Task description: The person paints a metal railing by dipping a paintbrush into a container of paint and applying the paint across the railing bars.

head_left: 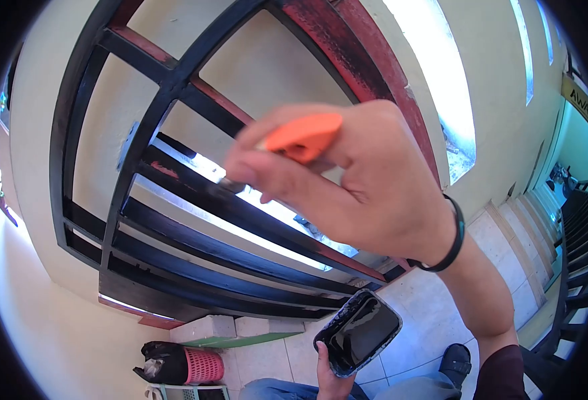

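My right hand (367, 180), wearing a dark wristband, is closed around a paintbrush with an orange handle (307, 135). The dark brush tip is blurred and lies at or close to a slat of the large slatted frame (174, 87); whether it touches cannot be told. Much of the frame is glossy black, with dull red on some bars and a long rail at the upper right. Lower down, my left hand (336, 381) grips a tub of black paint (358, 333) at its near edge, thumb over the rim. Its other fingers are hidden beneath.
Pale blocks (237, 330) stand below the frame's lower end. Beside them are a pink basket (204, 365) with a black bag and a crate (180, 392). Tiled stairs (520, 227) and a dark railing (577, 260) lie right. My sandalled foot (456, 363) is on the tiles.
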